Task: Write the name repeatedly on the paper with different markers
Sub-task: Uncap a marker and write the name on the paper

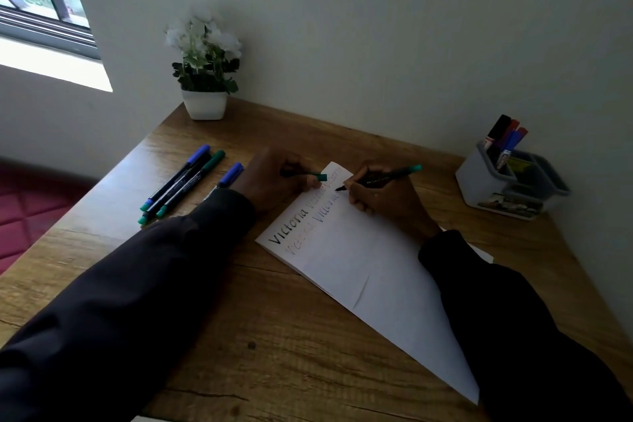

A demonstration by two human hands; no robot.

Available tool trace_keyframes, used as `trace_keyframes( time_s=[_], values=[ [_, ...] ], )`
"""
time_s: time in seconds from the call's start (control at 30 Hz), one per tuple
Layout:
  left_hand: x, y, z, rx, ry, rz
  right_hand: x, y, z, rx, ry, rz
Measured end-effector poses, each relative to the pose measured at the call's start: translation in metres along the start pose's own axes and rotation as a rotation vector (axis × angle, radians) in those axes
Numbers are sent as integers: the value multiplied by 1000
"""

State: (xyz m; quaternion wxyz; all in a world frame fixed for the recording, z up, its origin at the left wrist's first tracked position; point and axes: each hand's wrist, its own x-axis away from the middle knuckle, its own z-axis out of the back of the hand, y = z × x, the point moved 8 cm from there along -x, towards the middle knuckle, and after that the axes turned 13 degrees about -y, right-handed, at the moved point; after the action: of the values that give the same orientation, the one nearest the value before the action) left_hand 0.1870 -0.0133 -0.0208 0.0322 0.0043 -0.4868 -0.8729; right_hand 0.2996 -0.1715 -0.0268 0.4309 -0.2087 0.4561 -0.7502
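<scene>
The right hand (380,197) grips the green-ended marker (383,178), its tip pointing left at the end of the paper's (359,267) second row, while the left hand (274,178) pinches the cap (321,177).

The paper (370,271) carries the name "Victoria" in bold black handwriting (289,226) at the start of its first line. The fainter repeats (325,183) after it on that line are hard to read. The second line opens with a pale orange repeat (297,244), barely legible, then "Victoria" in purple (326,212). The black marker (383,178) over the paper has white print along its barrel, too small to read. The labels on the markers (503,142) in the grey holder (486,181) are also unreadable.
</scene>
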Motion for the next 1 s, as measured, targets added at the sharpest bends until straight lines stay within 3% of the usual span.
trace_keyframes(
  time_s=[0.23, 1.0],
  values=[
    [0, 3, 0, -11, 8, -9, 3, 6, 6, -74, 89, -64],
    [1, 2, 0, -21, 8, -21, -2, 4, 3, -73, 52, 8]
  ],
)
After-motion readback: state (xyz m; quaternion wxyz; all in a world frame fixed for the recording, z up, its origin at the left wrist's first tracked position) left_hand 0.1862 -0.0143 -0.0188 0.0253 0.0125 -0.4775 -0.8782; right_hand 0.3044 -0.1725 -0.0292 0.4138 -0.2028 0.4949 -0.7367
